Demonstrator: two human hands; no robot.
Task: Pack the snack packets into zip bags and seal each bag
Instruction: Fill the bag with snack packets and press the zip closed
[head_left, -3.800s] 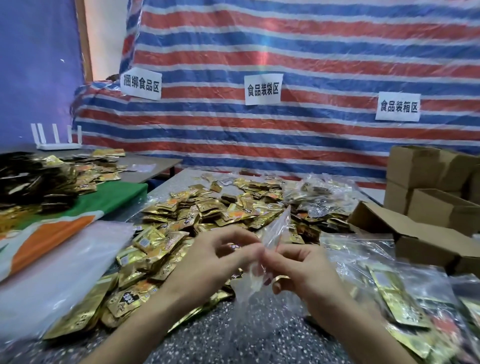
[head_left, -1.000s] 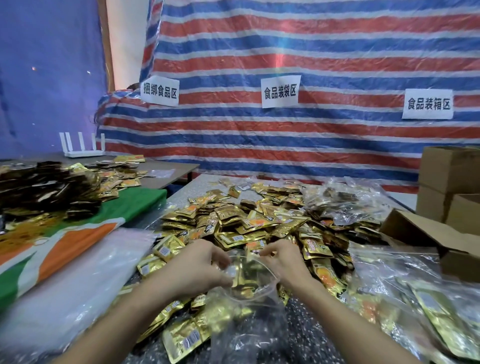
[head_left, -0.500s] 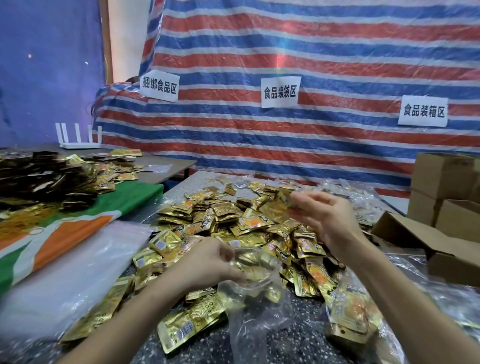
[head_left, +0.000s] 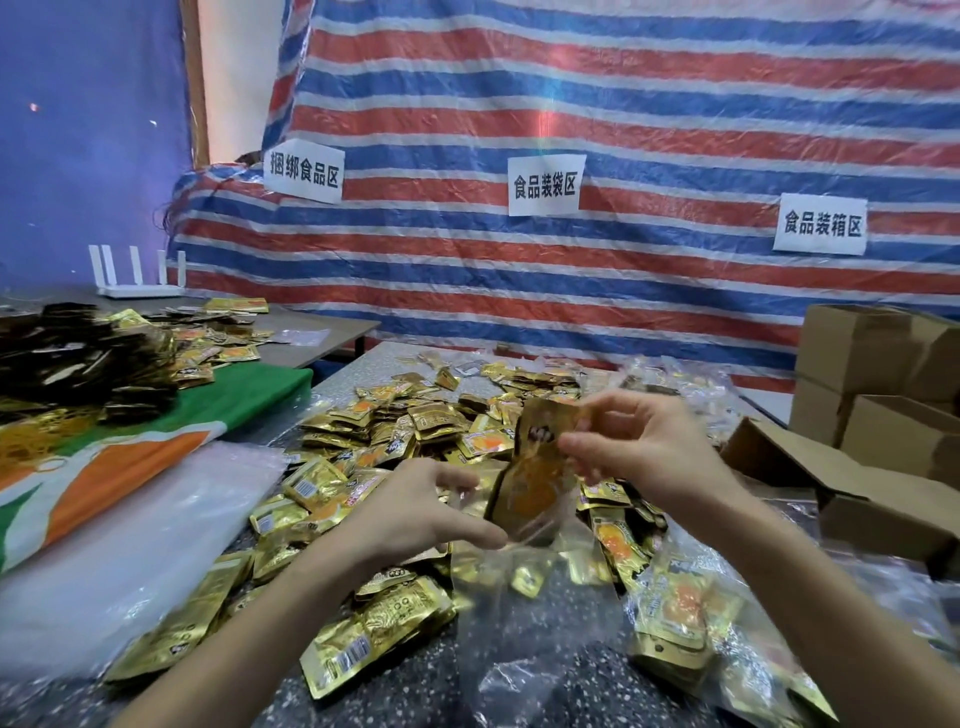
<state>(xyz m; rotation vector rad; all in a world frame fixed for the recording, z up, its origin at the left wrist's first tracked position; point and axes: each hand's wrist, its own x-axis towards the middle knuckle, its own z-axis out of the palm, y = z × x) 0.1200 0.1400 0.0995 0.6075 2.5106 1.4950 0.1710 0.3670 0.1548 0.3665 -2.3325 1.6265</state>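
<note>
A clear zip bag (head_left: 511, 613) stands open-mouthed on the speckled table (head_left: 415, 691) in front of me. My left hand (head_left: 415, 514) pinches the bag's rim on its left side. My right hand (head_left: 639, 447) pinches a gold snack packet (head_left: 535, 467) by its upper part; the packet hangs upright with its lower end in the bag's mouth. A large heap of gold snack packets (head_left: 405, 431) covers the table behind and beside the bag.
Filled zip bags (head_left: 691, 623) lie at the right. Open cardboard boxes (head_left: 857, 467) stand at the far right. A stack of flat clear bags (head_left: 119, 545) lies at the left, with a green and orange cloth (head_left: 130, 452) and dark packets (head_left: 78, 358) beyond. A striped tarp (head_left: 623, 156) hangs behind.
My right hand went out to the heap, took a gold packet and brought it back down to the bag's mouth. My left hand kept hold of the bag's rim.
</note>
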